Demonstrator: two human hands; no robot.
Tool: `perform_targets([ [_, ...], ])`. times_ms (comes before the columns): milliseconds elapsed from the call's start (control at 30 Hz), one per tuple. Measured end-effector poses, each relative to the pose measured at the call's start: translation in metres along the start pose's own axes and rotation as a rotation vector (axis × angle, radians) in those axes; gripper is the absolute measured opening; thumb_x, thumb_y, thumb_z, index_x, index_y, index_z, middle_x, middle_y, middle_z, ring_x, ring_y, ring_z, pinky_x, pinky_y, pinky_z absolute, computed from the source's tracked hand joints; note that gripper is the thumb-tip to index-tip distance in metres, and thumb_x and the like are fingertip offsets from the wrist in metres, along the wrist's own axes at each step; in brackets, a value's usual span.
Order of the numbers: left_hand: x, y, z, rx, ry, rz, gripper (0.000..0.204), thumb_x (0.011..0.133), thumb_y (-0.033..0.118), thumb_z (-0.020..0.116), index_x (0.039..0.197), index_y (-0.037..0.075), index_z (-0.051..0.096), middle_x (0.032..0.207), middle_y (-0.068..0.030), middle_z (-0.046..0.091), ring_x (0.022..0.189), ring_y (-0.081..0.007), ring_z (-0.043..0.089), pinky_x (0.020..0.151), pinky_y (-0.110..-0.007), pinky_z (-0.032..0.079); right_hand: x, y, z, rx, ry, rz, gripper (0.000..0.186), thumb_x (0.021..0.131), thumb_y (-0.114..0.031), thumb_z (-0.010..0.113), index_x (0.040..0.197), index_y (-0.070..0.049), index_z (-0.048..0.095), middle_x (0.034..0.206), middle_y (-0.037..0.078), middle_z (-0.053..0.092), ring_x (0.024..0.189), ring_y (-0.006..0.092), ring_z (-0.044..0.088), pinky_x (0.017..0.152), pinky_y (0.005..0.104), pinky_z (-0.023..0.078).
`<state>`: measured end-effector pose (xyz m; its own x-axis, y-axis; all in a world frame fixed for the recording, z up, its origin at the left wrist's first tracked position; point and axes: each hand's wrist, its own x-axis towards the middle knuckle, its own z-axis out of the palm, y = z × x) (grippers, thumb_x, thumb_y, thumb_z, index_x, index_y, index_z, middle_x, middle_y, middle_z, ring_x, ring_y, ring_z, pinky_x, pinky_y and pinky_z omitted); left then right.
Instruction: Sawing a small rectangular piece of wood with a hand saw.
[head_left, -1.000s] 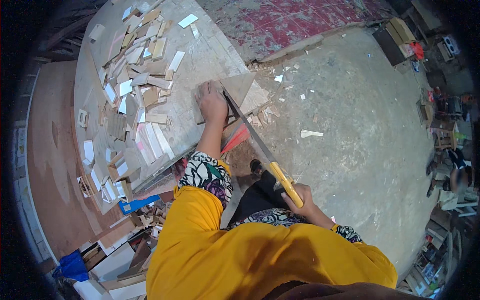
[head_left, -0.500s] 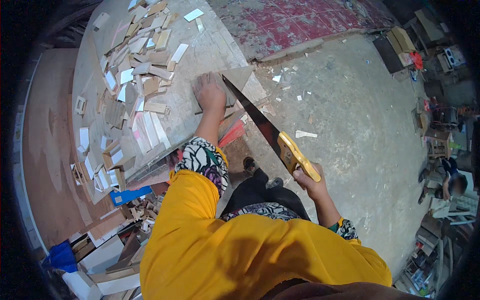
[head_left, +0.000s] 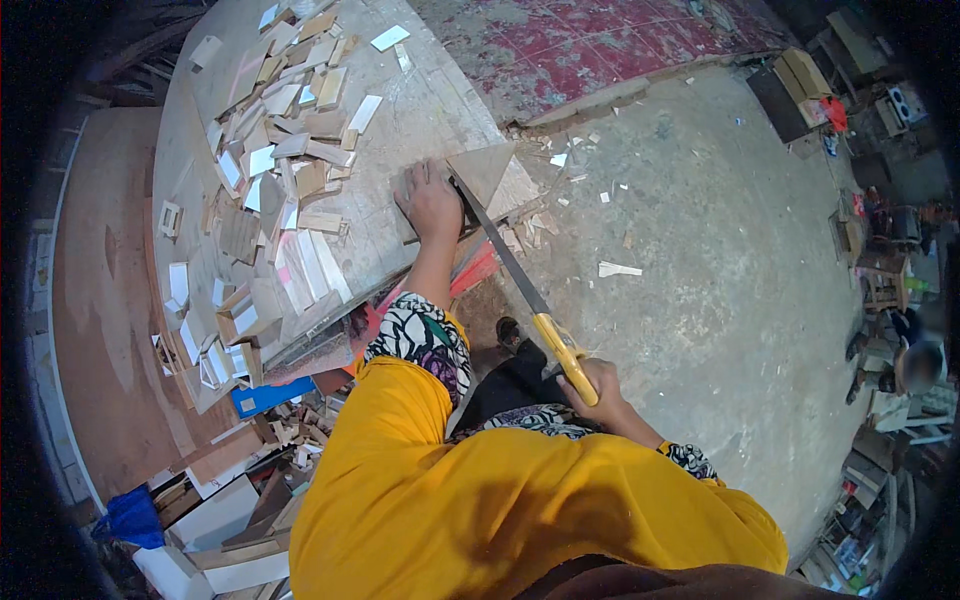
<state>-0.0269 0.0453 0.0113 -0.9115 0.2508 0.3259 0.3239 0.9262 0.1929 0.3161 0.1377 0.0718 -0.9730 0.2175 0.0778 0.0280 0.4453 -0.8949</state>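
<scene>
Covering most of the right half: grey concrete floor (head_left: 720, 300), meeting worn red tiles (head_left: 570, 50) at the top. Worktable (head_left: 425, 120), pale and scuffed, fills upper left; large brown panel (head_left: 100, 300) along its left. White and wooden boards (head_left: 220, 515) piled below the table's near end. Hand saw (head_left: 522, 280) slants from the table edge over the floor, blade seen nearly edge-on. Thin flat board (head_left: 485, 170) lies at the table's right edge, saw tip over it; depth of any cut: cannot tell. Left hand (head_left: 435, 200) palm down on the board, fingers extended, just beside the blade. Right hand (head_left: 600, 385) closed round the yellow handle (head_left: 566, 358). Heaped offcuts (head_left: 325, 123) crowd the tabletop, left of and apart from the board. Smallest: white scrap (head_left: 620, 269) on the floor.
</scene>
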Motion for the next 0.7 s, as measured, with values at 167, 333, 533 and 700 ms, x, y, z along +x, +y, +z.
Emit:
perform_targets([
  [167, 0.001, -0.004, 0.003, 0.039, -0.036, 0.007, 0.038, 0.083, 0.02, 0.049, 0.12, 0.009, 0.051, 0.125, -0.0099, 0.047, 0.123, -0.028, 0.038, 0.098, -0.057, 0.025, 0.017, 0.003, 0.005, 0.125, 0.053, 0.182, 0.014, 0.075, -0.012, 0.064, 0.071, -0.003, 0.054, 0.06, 0.016, 0.052, 0.053, 0.0357, 0.054, 0.05, 0.0385, 0.043],
  [333, 0.012, -0.003, 0.008, 0.151, 0.011, -0.037, 0.038, 0.084, 0.021, 0.047, 0.119, 0.009, 0.05, 0.123, -0.0092, 0.046, 0.12, -0.0265, 0.039, 0.094, -0.056, 0.027, 0.027, 0.005, 0.009, 0.117, 0.104, 0.116, 0.013, 0.075, -0.014, 0.064, 0.073, -0.004, 0.056, 0.062, 0.016, 0.054, 0.055, 0.0353, 0.054, 0.051, 0.0384, 0.044],
  [533, -0.005, -0.006, 0.005, 0.155, 0.065, 0.092, 0.036, 0.085, 0.021, 0.046, 0.12, 0.011, 0.049, 0.124, -0.0078, 0.045, 0.121, -0.0253, 0.039, 0.095, -0.054, 0.027, 0.01, 0.019, -0.003, -0.15, -0.013, -0.148, 0.015, 0.073, -0.018, 0.065, 0.071, -0.007, 0.054, 0.063, 0.013, 0.053, 0.059, 0.036, 0.054, 0.053, 0.0414, 0.044],
  [700, -0.014, -0.001, 0.002, 0.184, 0.039, 0.007, 0.036, 0.085, 0.022, 0.047, 0.119, 0.012, 0.049, 0.124, -0.007, 0.045, 0.122, -0.0254, 0.039, 0.095, -0.055, 0.026, 0.0, 0.022, 0.008, -0.074, 0.017, -0.138, 0.016, 0.072, -0.017, 0.065, 0.071, -0.006, 0.053, 0.062, 0.014, 0.052, 0.057, 0.0353, 0.053, 0.053, 0.0403, 0.043],
])
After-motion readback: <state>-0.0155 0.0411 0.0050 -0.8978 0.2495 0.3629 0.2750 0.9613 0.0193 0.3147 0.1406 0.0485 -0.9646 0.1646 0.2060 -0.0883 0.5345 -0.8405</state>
